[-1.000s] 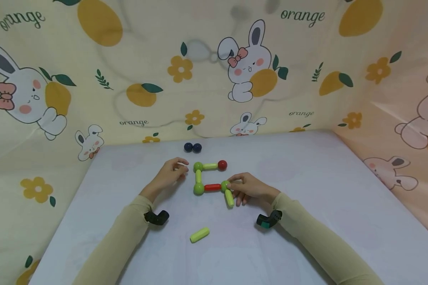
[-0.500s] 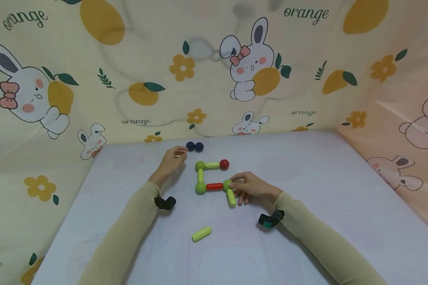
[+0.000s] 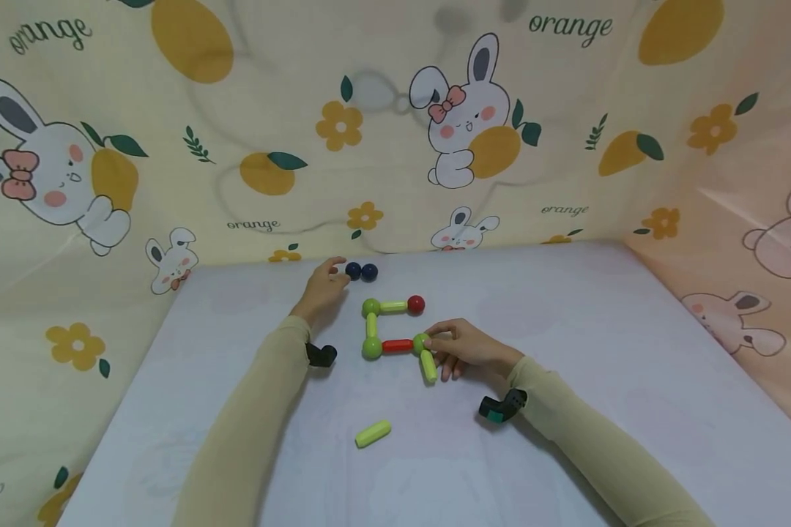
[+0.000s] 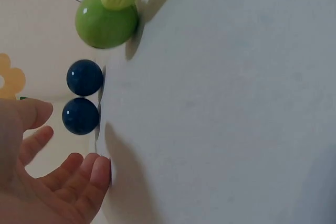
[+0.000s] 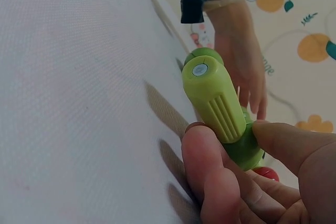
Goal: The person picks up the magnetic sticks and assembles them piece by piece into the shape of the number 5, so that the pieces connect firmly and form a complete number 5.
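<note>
My left hand (image 3: 321, 293) reaches to the back of the table, thumb and fingers spread just left of two dark blue balls (image 3: 361, 272) that sit side by side. In the left wrist view a gap shows between the fingertips and the nearer blue ball (image 4: 80, 116). My right hand (image 3: 466, 345) pinches a green ball (image 5: 245, 153) between thumb and fingers. From that ball a short yellow-green rod (image 3: 428, 366) sticks out towards me. A red rod (image 3: 398, 345) links it to another green ball (image 3: 372, 348).
The linked shape continues with an upright yellow-green rod (image 3: 371, 326), a green ball (image 3: 370, 307), another yellow-green rod (image 3: 393, 306) and a red ball (image 3: 416, 304). One loose yellow-green rod (image 3: 373, 434) lies nearer me. A printed cloth (image 3: 264, 132) stands behind the white table (image 3: 534, 315).
My left hand has moved forward from beside the linked shape to the dark blue balls. The right hand keeps its pinch on the green ball in the same place.
</note>
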Demonstrator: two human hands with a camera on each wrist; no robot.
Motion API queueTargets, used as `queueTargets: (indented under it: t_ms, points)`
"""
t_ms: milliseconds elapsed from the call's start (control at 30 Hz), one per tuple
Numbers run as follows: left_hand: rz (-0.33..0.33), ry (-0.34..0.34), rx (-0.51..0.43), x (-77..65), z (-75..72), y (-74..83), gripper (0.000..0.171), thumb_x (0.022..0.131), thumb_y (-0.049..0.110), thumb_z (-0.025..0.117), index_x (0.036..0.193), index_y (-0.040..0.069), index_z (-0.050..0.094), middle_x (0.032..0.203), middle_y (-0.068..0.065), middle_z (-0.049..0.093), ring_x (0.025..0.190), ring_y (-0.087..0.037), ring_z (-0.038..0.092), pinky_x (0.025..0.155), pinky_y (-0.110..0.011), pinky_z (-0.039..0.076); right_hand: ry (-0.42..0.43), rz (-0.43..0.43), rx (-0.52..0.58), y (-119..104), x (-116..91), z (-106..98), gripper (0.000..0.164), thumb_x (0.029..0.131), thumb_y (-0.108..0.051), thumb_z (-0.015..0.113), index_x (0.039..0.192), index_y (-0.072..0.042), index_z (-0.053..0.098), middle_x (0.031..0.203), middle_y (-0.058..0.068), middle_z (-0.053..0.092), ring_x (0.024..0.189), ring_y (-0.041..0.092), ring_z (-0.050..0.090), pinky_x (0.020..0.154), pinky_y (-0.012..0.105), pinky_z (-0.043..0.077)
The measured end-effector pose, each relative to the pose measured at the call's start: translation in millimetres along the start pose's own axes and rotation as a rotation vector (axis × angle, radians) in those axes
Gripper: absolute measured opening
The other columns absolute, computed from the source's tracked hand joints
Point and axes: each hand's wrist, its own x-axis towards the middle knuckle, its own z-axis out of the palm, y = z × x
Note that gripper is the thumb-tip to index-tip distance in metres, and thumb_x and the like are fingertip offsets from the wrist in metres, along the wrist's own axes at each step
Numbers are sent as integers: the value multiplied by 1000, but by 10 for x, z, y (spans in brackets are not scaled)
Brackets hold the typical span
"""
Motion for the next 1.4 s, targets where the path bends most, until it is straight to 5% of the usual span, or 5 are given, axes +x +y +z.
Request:
queueTargets:
  t_ms: [200, 533, 733, 867, 1400]
  points:
    - [23, -18, 69, 64, -13, 41, 60, 102, 21, 51, 159, 23, 32, 164, -20, 29, 146, -39, 38, 122, -56, 28, 1, -1, -3, 12, -22, -21, 51, 104, -25, 56, 145, 4, 45, 78, 3, 73, 52, 9, 66, 50, 22, 53]
    - [46, -4, 50, 144, -30, 23, 57, 100, 15, 53, 155, 23, 39, 162, -18, 35, 139, -37, 45, 118, -55, 34, -13, -10, 24, 18, -18, -21, 52, 103, -24, 57, 145, 5, 44, 76, 3, 73, 52, 9, 66, 50, 22, 53]
    - [73, -51, 207, 192, 57, -41, 54, 102, 18, 49, 155, 20, 39, 163, -16, 34, 152, -37, 30, 124, -55, 25, -17, -16, 11, 34, -13, -11, 51, 104, -26, 57, 144, 3, 46, 79, 4, 74, 52, 9, 65, 50, 22, 52]
    - [90, -24, 268, 193, 104, -53, 48, 101, 18, 54, 148, 16, 45, 154, -17, 45, 145, -36, 41, 120, -53, 34, -12, -14, 5, 35, -19, -8, 51, 104, -28, 57, 144, 2, 46, 80, 4, 75, 52, 9, 65, 51, 21, 52]
    - [109, -12, 226, 111, -17, -125, 37, 97, 20, 66, 131, 15, 50, 130, -14, 59, 121, -32, 54, 110, -52, 43, -20, -20, 20, 23, -4, -10, 53, 104, -26, 58, 146, 4, 44, 78, 4, 73, 52, 9, 65, 51, 22, 53]
